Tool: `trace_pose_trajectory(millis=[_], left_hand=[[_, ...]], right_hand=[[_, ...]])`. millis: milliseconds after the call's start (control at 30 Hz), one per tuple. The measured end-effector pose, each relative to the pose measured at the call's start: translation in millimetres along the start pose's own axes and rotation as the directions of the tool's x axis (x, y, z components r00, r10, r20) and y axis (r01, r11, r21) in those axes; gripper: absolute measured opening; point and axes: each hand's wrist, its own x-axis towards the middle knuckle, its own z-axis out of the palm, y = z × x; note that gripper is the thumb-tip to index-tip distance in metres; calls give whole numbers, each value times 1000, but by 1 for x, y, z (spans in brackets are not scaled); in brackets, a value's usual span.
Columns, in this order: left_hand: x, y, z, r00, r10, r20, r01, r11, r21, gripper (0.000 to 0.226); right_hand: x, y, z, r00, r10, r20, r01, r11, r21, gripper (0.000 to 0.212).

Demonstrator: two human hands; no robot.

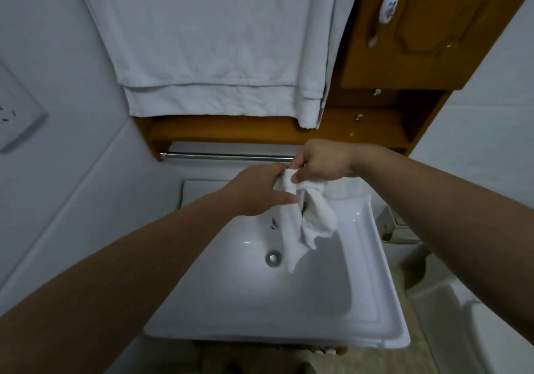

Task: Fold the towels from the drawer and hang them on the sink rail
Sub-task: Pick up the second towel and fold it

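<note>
A small white towel hangs bunched over the white sink. My right hand pinches its top edge. My left hand holds the towel's upper left part between thumb and fingers, right beside the right hand. The chrome sink rail runs across just behind my hands, under a wooden shelf; its right end is hidden by my right hand. Two large white towels hang above the shelf.
The drain sits in the middle of the basin, and the tap is mostly hidden by the towel. A wooden cabinet is at the upper right. A wall socket is at the left. A white fixture stands at the lower right.
</note>
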Motion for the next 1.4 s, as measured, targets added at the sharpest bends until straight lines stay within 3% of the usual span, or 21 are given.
trace_pose_trajectory(millis=[167,267,367,467,533,667,833,967,1067,1200,1400], left_hand=[[12,15,-9,994,47,-99,-40,997,72,26],[20,18,-18,987,46,-157,-36,997,69,34],[26,21,-25,977,93,-191,-58,981,183,39],[30,17,-32,973,98,-207,-35,956,291,32],[32,10,-39,960,58,-274,9,972,235,20],[37,-1,-58,927,-26,-375,73,991,112,21],[31,-9,-65,943,26,-333,43,979,198,19],[31,-15,-69,949,-23,-314,100,968,231,24],[30,-19,-76,948,-77,-308,129,980,152,30],[29,-18,-79,974,-155,-162,169,983,75,20],[29,7,-81,991,-103,-80,84,973,-217,19]], right_hand=[[-14,-8,-15,998,-17,-54,15,999,-37,13],[-18,-12,-22,993,-32,-117,28,999,-36,7],[-17,-11,-26,986,-16,-167,10,999,-38,10],[-17,-4,-28,977,17,-210,-26,999,-39,29],[-20,4,-29,976,46,-214,-46,999,4,33],[-23,22,-29,967,116,-226,-95,990,105,21],[-23,28,-38,918,147,-367,-15,941,339,15],[-20,25,-46,907,153,-392,6,928,373,13],[-19,21,-49,895,153,-420,18,926,377,9],[-10,12,-53,825,165,-540,103,896,431,14],[8,-25,-49,884,0,-467,155,943,293,10]])
